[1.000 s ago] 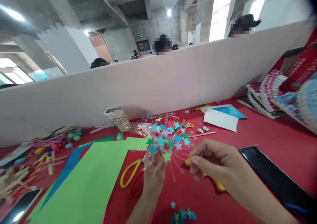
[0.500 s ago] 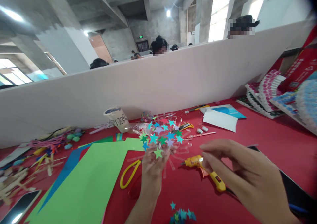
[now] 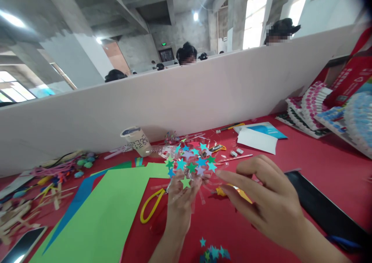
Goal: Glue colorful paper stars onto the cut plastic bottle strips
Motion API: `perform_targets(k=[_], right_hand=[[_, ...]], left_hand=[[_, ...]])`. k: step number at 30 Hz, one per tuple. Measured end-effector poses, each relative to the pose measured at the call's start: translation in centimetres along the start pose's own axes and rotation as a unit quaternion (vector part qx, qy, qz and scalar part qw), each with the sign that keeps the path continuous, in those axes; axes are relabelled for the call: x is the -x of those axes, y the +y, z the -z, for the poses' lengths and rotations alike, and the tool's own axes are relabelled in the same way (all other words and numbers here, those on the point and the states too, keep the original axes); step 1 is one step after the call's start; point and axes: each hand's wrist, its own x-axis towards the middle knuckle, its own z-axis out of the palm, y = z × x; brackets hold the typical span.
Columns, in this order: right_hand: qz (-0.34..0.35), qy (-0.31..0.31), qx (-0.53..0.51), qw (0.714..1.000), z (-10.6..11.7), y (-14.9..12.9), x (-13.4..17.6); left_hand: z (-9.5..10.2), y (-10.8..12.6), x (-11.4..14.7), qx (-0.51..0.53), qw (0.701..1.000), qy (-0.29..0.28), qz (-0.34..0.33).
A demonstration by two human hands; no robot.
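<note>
My left hand [image 3: 180,199] grips a clear plastic piece with thin strips fanning out, its front covered in blue, green, lilac and red paper stars [image 3: 191,167]. Just right of it, my right hand [image 3: 270,201] hovers with thumb and forefinger apart and nothing visible between them. Partly hidden under those fingers lies a yellow hot glue gun [image 3: 222,192] on the red table. Loose paper stars [image 3: 215,252] lie in a small pile at the front. Yellow-handled scissors [image 3: 143,210] rest left of my left wrist.
Green paper sheets [image 3: 101,212] cover the left side, beside wooden sticks, pom-poms and a phone [image 3: 24,243]. A paper cup [image 3: 136,141] leans near the white partition [image 3: 174,100]. To the right are a white card [image 3: 257,141], a black flat object [image 3: 322,205] and folded paper crafts [image 3: 315,104].
My right hand has moved left, toward the star-covered piece, and now covers more of the glue gun. The left hand keeps its hold with hardly any movement.
</note>
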Motion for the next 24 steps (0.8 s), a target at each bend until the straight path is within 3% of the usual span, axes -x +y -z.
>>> perform_targets(k=[10,16,22,24], right_hand=[[0.024,0.005,-0.011,1.000,0.2,0.0,0.1],[0.032,0.056,-0.001,0.998,0.2,-0.6,-0.2],[0.046,0.014,0.035,0.998,0.0,-0.5,0.8],[0.049,0.030,0.042,0.997,-0.1,-0.4,0.8]], left_hand=[[0.1,-0.1,-0.1,0.028,0.999,-0.018,0.005],[-0.8,0.6,0.0,-0.003,1.000,-0.004,0.008],[-1.0,1.1,0.0,0.021,1.000,-0.012,0.020],[-0.6,0.9,0.0,0.019,1.000,-0.002,0.004]])
